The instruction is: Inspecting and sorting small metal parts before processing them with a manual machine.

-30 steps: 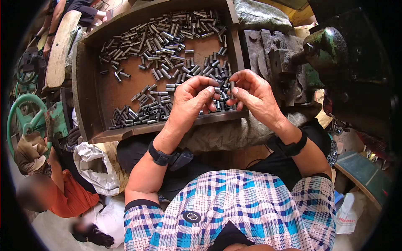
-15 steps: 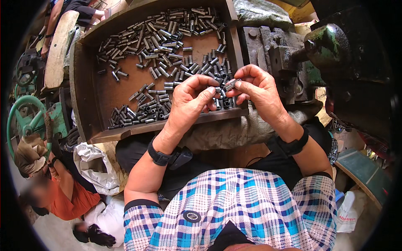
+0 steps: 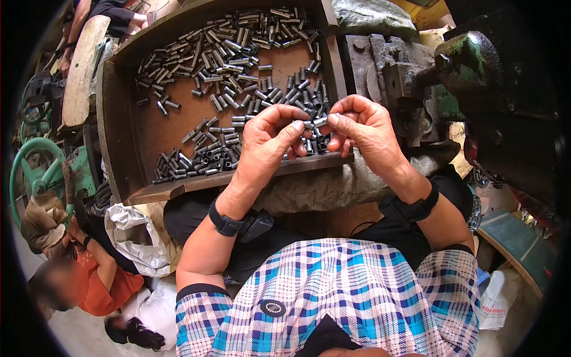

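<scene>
Right hand [image 3: 364, 126] pinches a silver metal tube [image 3: 320, 122], now levelled within reach of left hand [image 3: 269, 138], whose grip is unclear.

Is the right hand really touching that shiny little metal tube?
Touching. The head view shows the right hand pinching the metal tube between thumb and fingers, with one end poking out toward the left hand.

Beyond and left of the grip of our right hand [image 3: 364, 128], we have tubes [image 3: 240, 61] in a tray [image 3: 122, 125]. Right of the grip stands a machine [image 3: 410, 83]; far left, past the tray, a handwheel [image 3: 39, 181].
</scene>
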`<act>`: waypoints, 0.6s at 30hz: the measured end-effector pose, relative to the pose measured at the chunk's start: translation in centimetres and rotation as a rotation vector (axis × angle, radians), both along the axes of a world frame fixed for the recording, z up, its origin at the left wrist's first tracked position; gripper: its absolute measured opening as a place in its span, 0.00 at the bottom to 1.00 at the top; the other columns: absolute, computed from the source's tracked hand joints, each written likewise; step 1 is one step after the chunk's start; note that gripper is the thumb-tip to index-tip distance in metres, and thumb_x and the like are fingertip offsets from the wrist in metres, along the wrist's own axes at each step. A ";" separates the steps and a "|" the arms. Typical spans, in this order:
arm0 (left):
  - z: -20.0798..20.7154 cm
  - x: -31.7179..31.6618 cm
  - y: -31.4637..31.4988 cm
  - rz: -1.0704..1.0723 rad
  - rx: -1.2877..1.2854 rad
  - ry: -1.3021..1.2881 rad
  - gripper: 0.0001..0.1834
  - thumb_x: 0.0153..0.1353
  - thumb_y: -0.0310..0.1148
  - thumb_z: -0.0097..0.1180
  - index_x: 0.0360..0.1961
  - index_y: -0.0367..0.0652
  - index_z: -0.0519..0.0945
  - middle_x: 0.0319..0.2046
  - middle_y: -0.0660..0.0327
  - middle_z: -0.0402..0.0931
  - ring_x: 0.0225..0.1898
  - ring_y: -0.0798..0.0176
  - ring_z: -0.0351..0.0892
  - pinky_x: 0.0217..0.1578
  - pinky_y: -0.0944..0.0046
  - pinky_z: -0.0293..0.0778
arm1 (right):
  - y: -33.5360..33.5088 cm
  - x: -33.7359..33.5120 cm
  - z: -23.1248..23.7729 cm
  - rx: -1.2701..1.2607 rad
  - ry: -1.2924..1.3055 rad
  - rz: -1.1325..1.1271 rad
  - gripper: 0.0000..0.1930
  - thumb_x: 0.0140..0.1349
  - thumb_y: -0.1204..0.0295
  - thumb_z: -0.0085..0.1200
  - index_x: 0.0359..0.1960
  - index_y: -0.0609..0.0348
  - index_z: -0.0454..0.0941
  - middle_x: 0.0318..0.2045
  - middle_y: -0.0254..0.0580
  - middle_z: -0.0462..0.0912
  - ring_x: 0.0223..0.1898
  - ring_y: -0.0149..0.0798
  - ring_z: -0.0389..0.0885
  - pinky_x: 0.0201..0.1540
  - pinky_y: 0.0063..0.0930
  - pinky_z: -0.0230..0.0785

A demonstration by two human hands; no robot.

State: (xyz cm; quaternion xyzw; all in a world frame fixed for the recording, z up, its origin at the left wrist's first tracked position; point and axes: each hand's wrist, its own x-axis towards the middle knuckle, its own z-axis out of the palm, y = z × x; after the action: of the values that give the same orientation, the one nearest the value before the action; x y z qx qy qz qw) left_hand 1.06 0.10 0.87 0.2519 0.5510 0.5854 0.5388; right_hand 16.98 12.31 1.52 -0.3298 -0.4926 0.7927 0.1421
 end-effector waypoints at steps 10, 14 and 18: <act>-0.2 0.1 0.0 -0.016 0.008 -0.028 0.10 0.61 0.31 0.53 0.42 0.37 0.74 0.28 0.60 0.79 0.21 0.74 0.75 0.22 0.78 0.69 | -0.4 0.1 -0.6 -0.011 0.023 -0.005 0.08 0.61 0.72 0.53 0.37 0.64 0.73 0.27 0.39 0.80 0.22 0.24 0.79 0.19 0.11 0.67; -0.4 0.0 -0.1 -0.019 0.021 -0.041 0.10 0.62 0.31 0.52 0.42 0.37 0.75 0.28 0.61 0.79 0.23 0.76 0.76 0.22 0.78 0.70 | -0.6 0.0 -0.5 -0.022 0.078 -0.018 0.07 0.60 0.75 0.52 0.38 0.64 0.72 0.28 0.38 0.79 0.26 0.26 0.81 0.23 0.12 0.70; -0.2 0.2 -0.1 -0.014 0.016 -0.057 0.10 0.62 0.31 0.52 0.42 0.37 0.75 0.28 0.61 0.79 0.23 0.76 0.76 0.22 0.78 0.70 | -0.6 0.1 -0.7 -0.045 0.084 -0.026 0.07 0.60 0.76 0.52 0.38 0.65 0.72 0.29 0.39 0.79 0.29 0.28 0.82 0.24 0.13 0.71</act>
State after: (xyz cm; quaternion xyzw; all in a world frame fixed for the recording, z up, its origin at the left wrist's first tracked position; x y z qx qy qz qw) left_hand 1.22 0.02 0.71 0.2433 0.5289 0.5928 0.5565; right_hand 17.04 11.73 0.86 -0.3058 -0.4640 0.8147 0.1654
